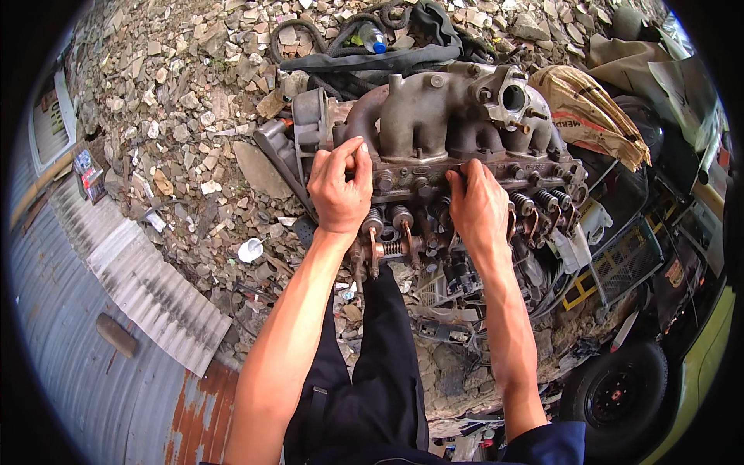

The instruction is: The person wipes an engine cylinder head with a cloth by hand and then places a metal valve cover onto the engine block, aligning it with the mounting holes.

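Observation:
A greasy engine cylinder head (403, 177) lies in front of me, with a grey metal manifold (418, 116) along its far side. Valve springs (401, 217) and a rocker shaft (394, 249) line its near side. My left hand (339, 190) is at the head's left end, thumb and forefinger brought together beside the manifold; anything between them is too small to make out. Further right, my right hand (479, 205) rests with curled fingers at the joint of manifold and head. Its fingertips are partly hidden, and so is whatever they hold.
Broken stones (186, 101) cover the ground. Beyond the manifold lie black hoses (341, 62) and a plastic bottle (373, 37). A woven sack (593, 108), a black crate (628, 260) and a wheel (616, 395) are on the right. Corrugated metal sheeting (101, 387) is at left.

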`<state>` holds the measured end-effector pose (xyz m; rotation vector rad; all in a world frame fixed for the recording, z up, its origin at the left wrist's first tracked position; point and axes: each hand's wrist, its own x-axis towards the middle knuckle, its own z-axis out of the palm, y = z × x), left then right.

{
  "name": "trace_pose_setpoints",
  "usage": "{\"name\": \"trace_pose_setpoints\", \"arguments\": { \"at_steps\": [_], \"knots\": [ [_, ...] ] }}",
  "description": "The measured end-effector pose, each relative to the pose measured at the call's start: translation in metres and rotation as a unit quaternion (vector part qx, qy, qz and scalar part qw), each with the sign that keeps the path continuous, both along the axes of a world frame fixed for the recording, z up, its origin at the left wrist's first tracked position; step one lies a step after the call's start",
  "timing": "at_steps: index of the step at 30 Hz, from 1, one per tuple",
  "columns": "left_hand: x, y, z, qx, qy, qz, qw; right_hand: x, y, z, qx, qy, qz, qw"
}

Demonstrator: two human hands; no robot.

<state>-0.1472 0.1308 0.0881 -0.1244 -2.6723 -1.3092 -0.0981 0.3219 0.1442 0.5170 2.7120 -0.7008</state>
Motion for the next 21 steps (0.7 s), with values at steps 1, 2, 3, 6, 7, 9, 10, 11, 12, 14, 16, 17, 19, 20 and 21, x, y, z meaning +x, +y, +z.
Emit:
{"name": "trace_pose_setpoints", "arguments": {
  "at_steps": [1,2,3,6,7,9,10,11,12,14,16,17,19,20,21],
  "knots": [
    [0.0,-0.001,0.0,-0.004,0.003,-0.003,1.0,0.0,0.0,-0.001,-0.001,0.005,0.005,1.0],
    [0.0,-0.002,0.001,-0.007,0.006,-0.007,1.0,0.001,0.0,-0.001,-0.002,0.01,0.009,1.0],
    [0.0,-0.003,0.001,-0.01,0.01,-0.01,1.0,0.0,0.001,-0.001,-0.002,0.012,0.015,1.0],
    [0.0,-0.001,0.001,-0.004,0.012,-0.008,1.0,0.0,0.002,-0.001,-0.005,0.018,0.017,1.0],
    [0.0,0.0,0.001,-0.005,0.01,-0.007,1.0,0.001,0.002,-0.003,-0.01,0.019,0.008,1.0],
    [0.002,0.0,0.002,-0.007,0.005,-0.005,1.0,0.002,0.002,-0.004,-0.013,0.026,-0.003,1.0],
    [0.003,0.0,0.002,-0.004,0.008,-0.003,1.0,0.002,0.001,-0.004,-0.012,0.031,-0.005,0.999],
    [0.002,0.0,0.001,-0.001,0.01,-0.001,1.0,0.003,0.0,-0.005,-0.011,0.036,-0.006,0.999],
    [0.001,-0.001,-0.001,0.003,0.014,0.001,1.0,0.003,-0.001,-0.004,-0.013,0.041,-0.008,0.999],
    [0.003,-0.002,-0.002,0.002,0.016,0.002,1.0,0.003,-0.003,-0.004,-0.019,0.05,-0.013,0.998],
    [0.003,-0.003,-0.003,0.005,0.023,0.0,1.0,0.005,-0.002,-0.008,-0.009,0.062,-0.01,0.998],
    [0.004,-0.002,-0.003,0.011,0.017,-0.003,1.0,0.005,0.0,-0.009,-0.001,0.066,-0.008,0.998],
    [0.004,-0.002,-0.004,0.011,0.021,-0.003,1.0,0.004,-0.002,-0.008,0.023,0.07,-0.007,0.997],
    [0.004,-0.002,-0.006,0.01,0.027,-0.003,1.0,0.004,-0.004,-0.004,0.048,0.044,-0.008,0.998],
    [0.003,-0.001,-0.004,0.004,0.027,0.003,1.0,0.004,-0.007,0.001,0.078,0.036,0.003,0.996]
  ]
}}
